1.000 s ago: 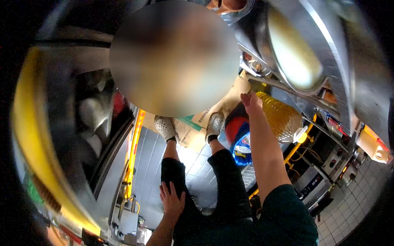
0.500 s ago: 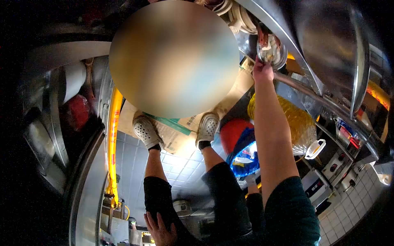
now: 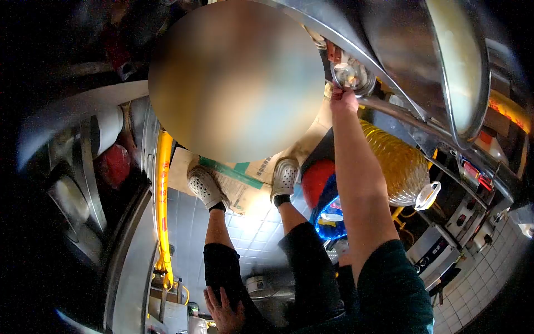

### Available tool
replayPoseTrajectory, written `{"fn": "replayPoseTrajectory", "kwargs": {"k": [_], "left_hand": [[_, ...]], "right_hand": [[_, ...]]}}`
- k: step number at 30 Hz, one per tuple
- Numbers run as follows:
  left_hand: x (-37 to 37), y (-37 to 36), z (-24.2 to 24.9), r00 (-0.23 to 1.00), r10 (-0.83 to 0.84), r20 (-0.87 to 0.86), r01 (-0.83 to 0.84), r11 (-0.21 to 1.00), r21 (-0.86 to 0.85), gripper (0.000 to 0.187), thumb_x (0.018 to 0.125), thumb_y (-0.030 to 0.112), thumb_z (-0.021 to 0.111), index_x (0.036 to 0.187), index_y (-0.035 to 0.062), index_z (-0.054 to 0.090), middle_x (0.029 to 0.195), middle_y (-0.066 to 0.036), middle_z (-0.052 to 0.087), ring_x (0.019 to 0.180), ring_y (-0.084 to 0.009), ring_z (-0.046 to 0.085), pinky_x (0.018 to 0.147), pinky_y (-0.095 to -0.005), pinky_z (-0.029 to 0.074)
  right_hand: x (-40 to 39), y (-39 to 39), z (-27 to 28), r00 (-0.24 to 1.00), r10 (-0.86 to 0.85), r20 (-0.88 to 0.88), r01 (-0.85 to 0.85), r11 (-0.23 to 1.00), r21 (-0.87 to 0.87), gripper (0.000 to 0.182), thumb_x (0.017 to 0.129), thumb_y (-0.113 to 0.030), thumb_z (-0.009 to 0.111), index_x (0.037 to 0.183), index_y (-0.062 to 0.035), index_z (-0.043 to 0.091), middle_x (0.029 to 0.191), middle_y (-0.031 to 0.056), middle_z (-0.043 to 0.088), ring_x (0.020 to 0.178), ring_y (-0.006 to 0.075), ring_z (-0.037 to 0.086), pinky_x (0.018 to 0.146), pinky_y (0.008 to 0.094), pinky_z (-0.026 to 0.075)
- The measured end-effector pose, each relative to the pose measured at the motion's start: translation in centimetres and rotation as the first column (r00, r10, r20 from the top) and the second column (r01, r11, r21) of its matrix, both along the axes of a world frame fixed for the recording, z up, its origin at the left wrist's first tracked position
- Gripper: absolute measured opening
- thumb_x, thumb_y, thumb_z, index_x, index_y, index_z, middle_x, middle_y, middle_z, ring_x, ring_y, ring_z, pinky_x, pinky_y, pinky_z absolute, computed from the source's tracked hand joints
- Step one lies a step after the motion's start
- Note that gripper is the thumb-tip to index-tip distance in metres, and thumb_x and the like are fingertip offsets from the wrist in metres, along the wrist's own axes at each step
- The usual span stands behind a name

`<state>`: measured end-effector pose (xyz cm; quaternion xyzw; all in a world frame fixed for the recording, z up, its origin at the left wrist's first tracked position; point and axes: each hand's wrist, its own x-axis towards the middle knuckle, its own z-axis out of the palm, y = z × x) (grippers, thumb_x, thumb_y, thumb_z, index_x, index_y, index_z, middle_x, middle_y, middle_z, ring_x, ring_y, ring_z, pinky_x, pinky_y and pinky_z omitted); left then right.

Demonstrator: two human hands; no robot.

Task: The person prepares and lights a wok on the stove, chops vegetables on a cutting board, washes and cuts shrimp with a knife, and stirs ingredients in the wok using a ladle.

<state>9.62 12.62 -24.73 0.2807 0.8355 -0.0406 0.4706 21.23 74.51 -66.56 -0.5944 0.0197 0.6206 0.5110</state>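
In the head view my right arm reaches up along the right side. My right hand (image 3: 345, 99) has its fingers closed at the near rim of a clear round bowl (image 3: 364, 80), which holds pale pieces I cannot make out. Reddish-brown pieces (image 3: 334, 53) lie right beside the bowl. At the bottom, my left hand (image 3: 225, 312) rests on the dark cloth over my leg, fingers spread and holding nothing. A large blurred circle hides the middle of the view.
My pale clogs (image 3: 285, 178) stand on flattened cardboard (image 3: 233, 178) over floor tiles. To the right are a large yellow-tinted plastic bottle (image 3: 397, 164), a red round object (image 3: 317, 181) and a blue plastic bag (image 3: 328, 214). A yellow pipe (image 3: 162, 206) runs along the left. Metal shelving edges (image 3: 411, 117) crowd the upper right.
My right hand and the bowl have shifted slightly left in the view, and the surroundings have shifted too. My left hand stays on my leg.
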Motion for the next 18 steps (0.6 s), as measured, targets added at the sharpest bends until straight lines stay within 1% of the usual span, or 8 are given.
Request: {"fn": "replayPoseTrajectory", "kwargs": {"k": [3,6,7,9,12,15,17,18], "left_hand": [[-0.2,0.0,-0.2,1.000,-0.011,-0.006,0.011,1.000,0.002,0.075,0.086,0.035,0.069,0.149,0.0074,0.039,0.150,-0.038,0.028,0.137,-0.0585,0.027,0.109,-0.0654,0.031],[-0.2,-0.8,-0.1,1.000,-0.006,-0.002,0.006,1.000,0.000,0.076,0.086,0.035,0.069,0.150,0.0081,0.038,0.150,-0.037,0.028,0.137,-0.0581,0.028,0.109,-0.0656,0.031],[-0.3,-1.0,-0.2,1.000,-0.001,0.005,0.001,1.000,0.003,0.077,0.086,0.035,0.069,0.150,0.0083,0.038,0.151,-0.037,0.026,0.137,-0.0586,0.026,0.109,-0.0660,0.031],[-0.5,-0.8,-0.2,1.000,0.010,0.022,-0.011,1.000,0.014,0.078,0.086,0.035,0.070,0.151,0.0088,0.036,0.152,-0.037,0.023,0.138,-0.0597,0.023,0.110,-0.0670,0.029],[-0.8,0.2,0.2,0.992,-0.089,-0.095,0.094,0.994,0.049,0.068,0.087,0.034,0.069,0.145,0.0060,0.046,0.142,-0.034,0.044,0.130,-0.0516,0.043,0.104,-0.0598,0.041],[-0.4,-3.8,-1.2,0.985,-0.169,-0.044,0.171,0.984,0.057,0.073,0.094,0.045,0.056,0.150,0.0041,0.033,0.150,-0.036,0.027,0.137,-0.0587,0.027,0.107,-0.0701,0.031],[-0.5,-4.5,-1.2,0.990,-0.142,-0.011,0.142,0.989,0.049,0.073,0.093,0.044,0.056,0.150,0.0037,0.033,0.151,-0.036,0.026,0.137,-0.0586,0.027,0.108,-0.0697,0.030],[-0.7,-4.4,-1.1,0.992,-0.126,0.001,0.126,0.991,0.048,0.073,0.093,0.044,0.056,0.150,0.0036,0.033,0.151,-0.036,0.026,0.137,-0.0586,0.026,0.108,-0.0695,0.030]], "right_hand": [[-2.2,-1.5,2.6,0.996,-0.089,-0.010,0.089,0.996,-0.015,0.020,0.095,0.000,0.052,0.113,0.0089,0.055,0.101,0.0189,0.064,0.073,0.0240,0.064,0.057,0.0267,0.060],[-3.0,-2.0,1.9,0.994,-0.097,-0.058,0.096,0.995,-0.015,0.020,0.095,0.001,0.052,0.113,0.0086,0.055,0.100,0.0189,0.064,0.074,0.0247,0.064,0.057,0.0262,0.060],[-3.2,-2.2,2.3,0.993,-0.106,-0.051,0.103,0.992,-0.070,0.019,0.097,-0.001,0.048,0.112,0.0072,0.057,0.096,0.0191,0.066,0.076,0.0282,0.068,0.061,0.0285,0.064],[-4.0,-3.2,2.5,0.993,-0.116,0.011,0.116,0.991,-0.060,0.018,0.097,-0.002,0.049,0.111,0.0077,0.057,0.095,0.0186,0.066,0.076,0.0284,0.068,0.060,0.0290,0.064],[-4.7,-5.2,2.9,0.988,-0.151,0.013,0.152,0.986,-0.064,0.016,0.095,0.000,0.052,0.109,0.0083,0.057,0.095,0.0180,0.065,0.076,0.0279,0.067,0.061,0.0294,0.064],[-3.9,-7.7,1.4,0.995,-0.095,-0.012,0.095,0.995,0.023,0.018,0.094,0.001,0.052,0.110,0.0079,0.056,0.098,0.0176,0.065,0.079,0.0269,0.067,0.064,0.0271,0.064],[-4.2,-9.8,3.0,0.993,-0.103,0.062,0.103,0.995,-0.005,0.022,0.094,0.001,0.053,0.115,0.0049,0.056,0.102,0.0159,0.064,0.083,0.0252,0.066,0.067,0.0263,0.064],[-3.7,-11.2,3.7,0.994,-0.036,0.102,0.037,0.999,-0.012,0.026,0.094,0.000,0.055,0.120,0.0000,0.056,0.107,0.0135,0.063,0.088,0.0235,0.065,0.070,0.0267,0.063]]}}
